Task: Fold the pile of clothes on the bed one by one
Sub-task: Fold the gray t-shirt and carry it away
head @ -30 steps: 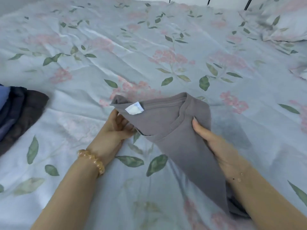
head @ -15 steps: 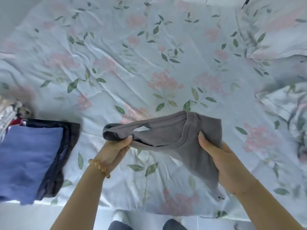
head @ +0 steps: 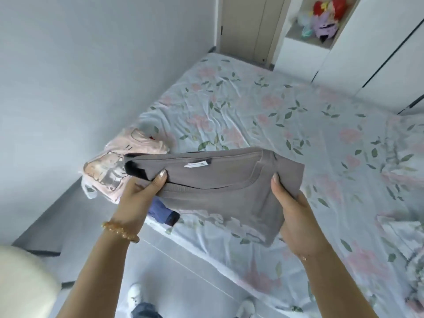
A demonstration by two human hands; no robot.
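Grey T-shirt, already folded into a compact bundle, hangs in mid-air at the centre of the frame, held between both hands above the near edge of the bed. Its long axis runs left to right across the picture, collar and white label facing up along the far edge.

The left hand grips the left end, thumb curled over the top of the cloth and the other fingers hidden beneath it. The right hand grips the right end the same way, thumb on top, with the loose lower layers of the shirt drooping past its palm.

Behind the left end, at the left of the frame, sits a stack on the bed's corner: a pale pink garment with a cartoon print and something dark blue showing beneath the shirt. It lies just beyond and to the left of the shirt, so the left hand is the nearer one. Judging by that, the shirt seems headed there, and setting it down would mean carrying it leftward and away while keeping its long axis level so the fold does not slip open.
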